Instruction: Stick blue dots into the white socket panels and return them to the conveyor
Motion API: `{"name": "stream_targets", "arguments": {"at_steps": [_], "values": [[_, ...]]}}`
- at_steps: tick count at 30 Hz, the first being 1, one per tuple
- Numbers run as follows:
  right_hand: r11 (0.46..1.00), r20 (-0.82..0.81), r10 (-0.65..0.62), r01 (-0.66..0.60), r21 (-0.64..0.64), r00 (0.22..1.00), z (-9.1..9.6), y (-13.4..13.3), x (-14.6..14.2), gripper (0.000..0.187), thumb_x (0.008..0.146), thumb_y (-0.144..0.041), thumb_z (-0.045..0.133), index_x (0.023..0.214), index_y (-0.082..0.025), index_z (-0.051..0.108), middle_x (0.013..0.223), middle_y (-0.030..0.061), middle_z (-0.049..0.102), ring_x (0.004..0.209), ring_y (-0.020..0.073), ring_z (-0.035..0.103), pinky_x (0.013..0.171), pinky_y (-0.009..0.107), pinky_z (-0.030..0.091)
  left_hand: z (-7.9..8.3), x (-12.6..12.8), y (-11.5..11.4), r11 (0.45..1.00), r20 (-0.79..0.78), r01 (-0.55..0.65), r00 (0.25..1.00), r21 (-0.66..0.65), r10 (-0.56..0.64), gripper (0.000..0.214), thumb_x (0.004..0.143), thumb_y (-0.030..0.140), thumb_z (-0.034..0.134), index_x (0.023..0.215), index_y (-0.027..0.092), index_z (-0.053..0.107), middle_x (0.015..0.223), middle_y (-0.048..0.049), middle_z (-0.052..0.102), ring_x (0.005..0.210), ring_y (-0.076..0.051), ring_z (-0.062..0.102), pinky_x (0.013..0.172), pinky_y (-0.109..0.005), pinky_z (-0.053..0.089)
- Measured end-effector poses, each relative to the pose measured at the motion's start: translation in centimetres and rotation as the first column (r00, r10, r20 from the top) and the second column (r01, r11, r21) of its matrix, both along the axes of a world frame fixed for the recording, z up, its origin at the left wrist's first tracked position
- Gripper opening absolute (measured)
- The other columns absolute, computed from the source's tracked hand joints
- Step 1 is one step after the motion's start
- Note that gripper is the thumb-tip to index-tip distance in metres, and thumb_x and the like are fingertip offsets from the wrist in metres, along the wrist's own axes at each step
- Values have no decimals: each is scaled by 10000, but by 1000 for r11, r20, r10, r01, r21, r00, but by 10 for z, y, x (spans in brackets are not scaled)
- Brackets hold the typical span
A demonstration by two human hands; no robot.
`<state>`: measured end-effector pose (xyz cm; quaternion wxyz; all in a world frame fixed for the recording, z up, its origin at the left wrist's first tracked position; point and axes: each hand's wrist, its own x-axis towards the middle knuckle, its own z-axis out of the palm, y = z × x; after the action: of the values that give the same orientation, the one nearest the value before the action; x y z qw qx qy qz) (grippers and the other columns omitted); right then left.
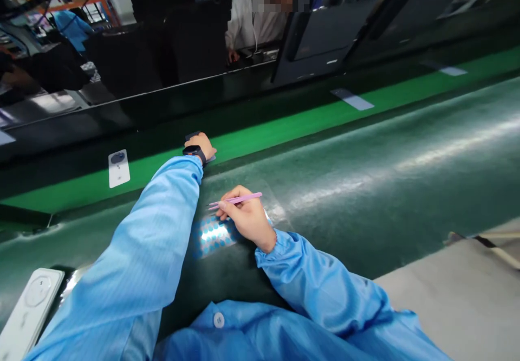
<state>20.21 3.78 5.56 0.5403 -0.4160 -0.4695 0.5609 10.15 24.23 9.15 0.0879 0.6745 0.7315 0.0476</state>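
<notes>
Blue jacket (260, 331) cloth comes nearest, its wearer's right hand (246, 217) pinched around pink tweezers (244, 198) above a sheet of blue dots (213, 236) on the dark green bench (345, 209). Farther out, the left hand (204, 144), a dark watch (193, 151) at its wrist, covers most of a flat panel (212, 159) at the bright green belt (268, 135), and I can't tell whether it grips; a white panel (119, 171) lies to its left.
</notes>
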Motion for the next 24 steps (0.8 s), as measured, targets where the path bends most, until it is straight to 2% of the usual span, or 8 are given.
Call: {"name": "stream_targets", "arguments": {"at_steps": [4,8,12,14,16,19,21,24], "values": [[1000,32,-11,10,17,999,-1,0,0,414,729,-519,810,755,-208,537,586,0,685,499,146,665,493,263,561,-1,0,-4,998,20,61,998,25,-61,493,718,202,769,1183,79,660,1161,-246,710,1093,-348,692,919,-392,550],[1000,5,-7,7,13,1000,-2,4,0,434,747,-563,785,802,-211,536,598,-6,691,496,140,662,495,258,554,28,-14,-23,990,32,91,995,107,-95,432,813,82,629,1242,123,653,1144,-191,737,1122,-312,686,960,-407,524],[997,-7,79,-79,-6,997,-3,10,2,434,759,-569,768,868,-207,556,683,0,719,577,145,699,568,274,584,70,-68,-63,978,63,75,994,192,-89,447,869,74,517,1289,140,654,1328,-124,676,1250,-248,610,1051,-369,461],[991,8,131,-130,-24,991,-3,11,4,390,757,-499,790,868,-199,566,699,1,725,618,143,708,607,275,590,79,-105,-96,961,216,17,973,276,-79,459,835,64,491,1235,143,700,1256,-67,721,1138,-199,656,1004,-314,486],[981,55,188,-185,-61,981,-2,11,5,321,756,-385,807,851,-187,573,688,2,724,623,137,705,605,259,582,71,-137,-139,958,441,-110,897,265,-20,440,754,118,565,1150,167,751,1130,-31,765,972,-200,690,904,-313,531],[960,172,271,-253,-121,947,2,7,0,196,780,-215,771,816,-169,584,637,-4,706,567,117,675,550,219,552,35,-164,-212,971,627,-229,766,60,142,372,693,244,608,1023,185,770,957,-24,771,792,-198,671,761,-316,539],[945,261,323,-294,-145,910,6,3,-6,119,823,-145,708,791,-159,594,599,-10,687,523,101,647,516,195,533,6,-167,-254,969,683,-220,691,-111,236,331,664,301,596,940,195,745,862,-19,745,718,-193,646,676,-307,515],[919,376,395,-360,-163,838,11,-2,-18,126,875,-105,635,765,-156,601,570,-14,673,498,89,635,480,165,516,-21,-163,-294,967,666,-158,702,-198,251,228,657,351,576,828,227,661,807,-7,714,681,-187,632,632,-299,493]]}}
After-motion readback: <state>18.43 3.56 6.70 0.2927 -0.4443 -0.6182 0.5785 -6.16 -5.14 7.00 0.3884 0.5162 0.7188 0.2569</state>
